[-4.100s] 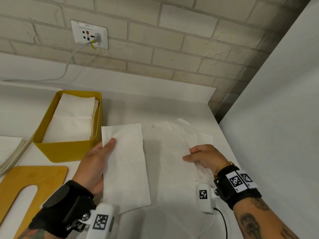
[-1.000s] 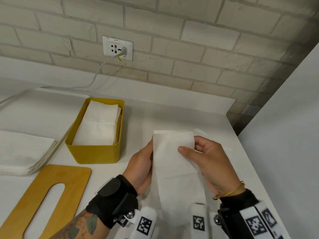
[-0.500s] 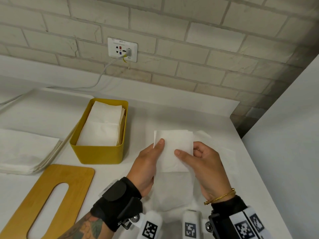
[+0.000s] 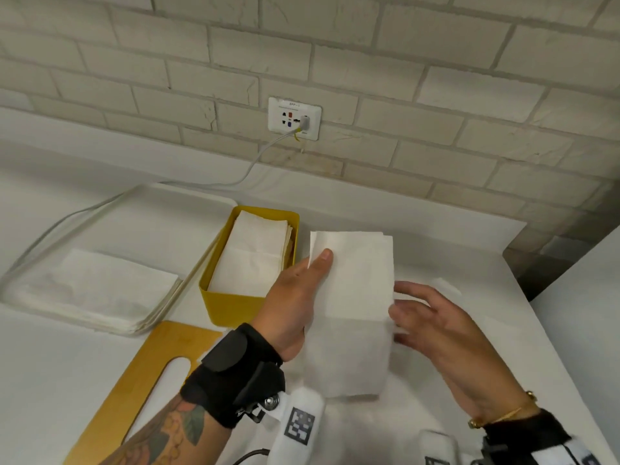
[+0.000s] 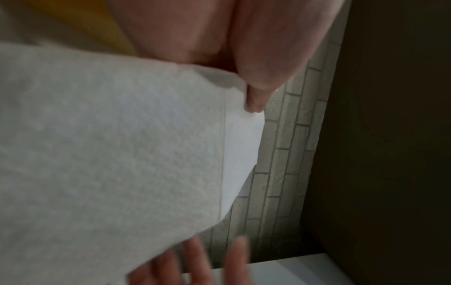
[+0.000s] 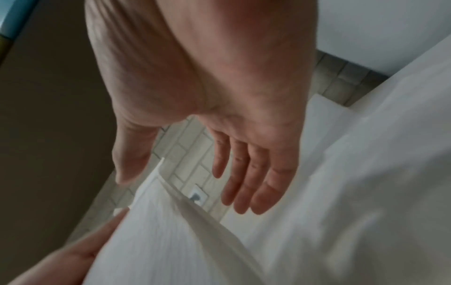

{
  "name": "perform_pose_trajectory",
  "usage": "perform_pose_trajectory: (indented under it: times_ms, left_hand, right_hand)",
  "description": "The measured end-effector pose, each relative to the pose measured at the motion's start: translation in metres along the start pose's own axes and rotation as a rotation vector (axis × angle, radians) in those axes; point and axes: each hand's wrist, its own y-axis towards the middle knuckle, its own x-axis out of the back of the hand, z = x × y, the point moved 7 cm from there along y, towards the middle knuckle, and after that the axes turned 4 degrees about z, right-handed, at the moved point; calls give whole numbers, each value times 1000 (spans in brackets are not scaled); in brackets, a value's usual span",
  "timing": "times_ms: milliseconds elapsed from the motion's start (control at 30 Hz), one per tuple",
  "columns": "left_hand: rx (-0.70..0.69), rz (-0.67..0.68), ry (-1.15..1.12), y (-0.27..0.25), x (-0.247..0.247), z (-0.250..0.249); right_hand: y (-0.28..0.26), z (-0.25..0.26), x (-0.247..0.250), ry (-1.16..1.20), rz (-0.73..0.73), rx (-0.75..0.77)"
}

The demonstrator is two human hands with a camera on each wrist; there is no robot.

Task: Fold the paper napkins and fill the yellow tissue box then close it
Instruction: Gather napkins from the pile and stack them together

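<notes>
Hands are meeting over a white bench (image 4: 486, 250) set against a pale brick wall (image 4: 369, 62). The left hand (image 4: 295, 297) is holding a folded white paper napkin (image 4: 355, 297) by its left edge, thumb lying on top near the far corner and the other fingers tucked beneath, so this grip is clamped on the napkin; the left wrist view is showing the thumb tip (image 5: 256, 102) pressing the paper's edge. The right hand (image 4: 436, 327) is hovering just beside the napkin's right edge, its fingers (image 6: 244, 177) straight and spread, this grip standing apart and holding nothing. Whether those fingertips are touching the paper I cannot tell.

Just left of the left hand, a yellow rectangular tissue box (image 4: 235, 303) is sitting with its top uncovered, a stack of folded white napkins (image 4: 255, 256) lying inside it. Nearer to the person than the box, left of the left wrist, a flat yellow lid with a long oval slot (image 4: 147, 370) is lying on the bench. Further left, a pile of unfolded white napkins (image 4: 100, 290) is resting. On the wall beyond the hands, a white socket plate (image 4: 294, 119) is carrying a plug with a white cable (image 4: 255, 162) trailing down to the left.
</notes>
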Motion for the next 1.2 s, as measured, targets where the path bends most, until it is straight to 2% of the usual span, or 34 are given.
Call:
perform_pose_trajectory:
  times_ms: [67,200,300,367,500,600,667,833,933,1067,1200]
  left_hand:
    - [10,7,45,-5,5,-2]
    - [32,32,101,-22,20,-1]
    - [31,28,238,-41,43,3]
    - [4,-53,326,-52,63,-3]
    - [-126,-320,408,-68,99,-36]
    - [-235,-441,743,-72,116,-58]
    - [-212,-483,969,-67,124,-62]
    - [-107,-529,1277,-51,129,-60]
    - [-57,-483,1440,-42,122,-60]
    - [18,-440,1640,-31,123,-58]
    - [116,-405,1790,-25,127,-52]
  right_hand:
    - [17,17,-14,57,22,41]
    - [55,27,-34,92,-46,51]
    - [84,28,-45,112,-80,46]
    - [107,30,-49,74,-92,47]
    - [153,47,-69,-127,-51,63]
    - [186,59,-94,-304,-9,116]
    - [202,59,-109,-395,-14,126]
    - [223,52,-126,-594,-116,88]
    - [227,41,-131,-742,-121,31]
    - [225,39,-134,-866,-133,47]
    - [227,37,-132,-843,-146,19]
